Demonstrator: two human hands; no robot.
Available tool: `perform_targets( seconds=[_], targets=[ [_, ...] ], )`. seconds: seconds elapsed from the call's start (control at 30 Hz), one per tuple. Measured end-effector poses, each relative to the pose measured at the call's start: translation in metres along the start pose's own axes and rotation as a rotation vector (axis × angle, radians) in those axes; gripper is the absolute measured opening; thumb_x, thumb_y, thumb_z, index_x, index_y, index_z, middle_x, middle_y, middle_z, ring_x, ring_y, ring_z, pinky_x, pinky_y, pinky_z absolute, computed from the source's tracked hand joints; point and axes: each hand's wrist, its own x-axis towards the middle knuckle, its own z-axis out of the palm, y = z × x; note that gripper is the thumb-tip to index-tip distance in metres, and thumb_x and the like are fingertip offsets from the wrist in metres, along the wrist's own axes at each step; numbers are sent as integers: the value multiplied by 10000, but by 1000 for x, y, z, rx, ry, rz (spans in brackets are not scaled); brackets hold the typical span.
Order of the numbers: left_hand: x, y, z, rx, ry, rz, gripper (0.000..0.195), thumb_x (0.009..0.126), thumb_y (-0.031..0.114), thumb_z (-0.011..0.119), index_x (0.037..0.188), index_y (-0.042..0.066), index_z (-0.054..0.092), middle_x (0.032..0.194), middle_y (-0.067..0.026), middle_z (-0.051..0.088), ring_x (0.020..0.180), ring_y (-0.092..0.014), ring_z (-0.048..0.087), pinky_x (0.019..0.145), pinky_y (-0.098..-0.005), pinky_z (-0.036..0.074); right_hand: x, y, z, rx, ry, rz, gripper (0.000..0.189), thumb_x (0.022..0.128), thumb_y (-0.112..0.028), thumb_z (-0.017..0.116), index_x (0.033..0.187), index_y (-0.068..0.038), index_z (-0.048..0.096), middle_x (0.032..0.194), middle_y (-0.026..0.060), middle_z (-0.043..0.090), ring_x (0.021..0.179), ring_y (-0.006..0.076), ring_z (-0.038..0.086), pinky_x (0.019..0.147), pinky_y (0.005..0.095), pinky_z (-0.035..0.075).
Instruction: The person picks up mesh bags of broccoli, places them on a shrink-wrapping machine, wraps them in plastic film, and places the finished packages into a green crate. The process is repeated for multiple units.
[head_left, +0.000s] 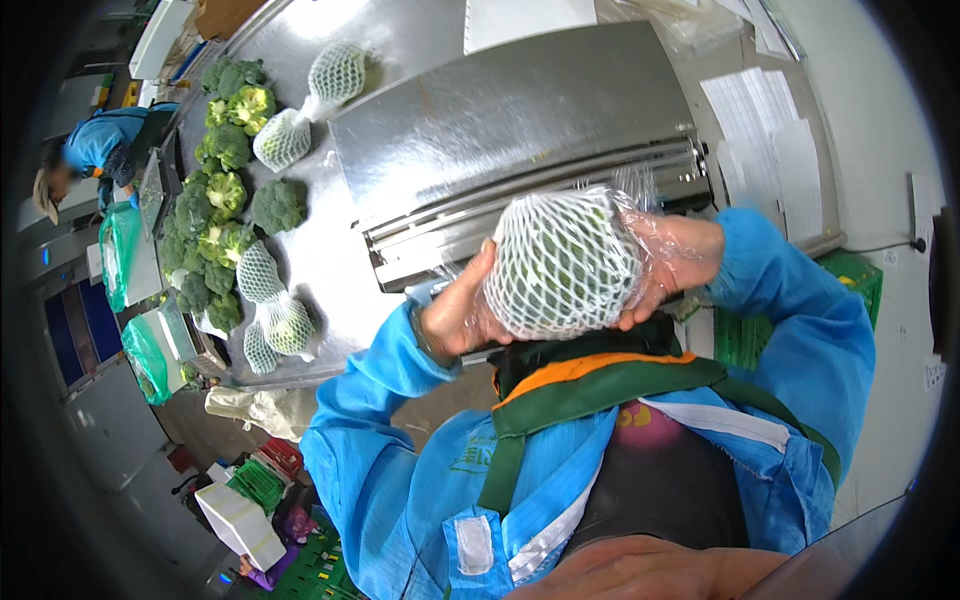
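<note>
Between my two hands is a broccoli head in a white foam net (566, 262), with clear plastic film around its sides. My left hand (461, 304) grips its left side, thumb up along the net. On the opposite side my right hand (667, 259) holds it, partly covered by crinkled film. Just beyond my hands lies a metal film-wrapping machine (517, 120) with rollers along its near edge. The bundle hides part of those rollers.
On the steel table (330, 247), a pile of bare broccoli heads (214, 202) lies left, near several netted broccoli heads (281, 139). Paper sheets (765, 135) lie at right. A co-worker (112, 146) in blue bends at far left. Another person (274, 566) holds a white box (244, 525).
</note>
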Motion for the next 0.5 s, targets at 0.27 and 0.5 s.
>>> perform_targets(
  seconds=[0.27,0.5],
  targets=[
    [-47,-130,-53,384,57,99,376,959,237,443,1227,-25,473,1125,-143,586,1061,-207,547,934,-314,426,-7,145,5,-178,654,-289,284,919,-255,521,969,19,575,867,133,649,701,139,620,645,238,508],
    [-49,-152,-62,48,426,462,272,953,253,456,873,20,568,629,-10,461,520,-84,391,486,-218,323,-7,171,-14,96,1009,-657,283,940,-288,482,898,-16,552,627,19,532,474,72,460,416,203,347]
  ],
)
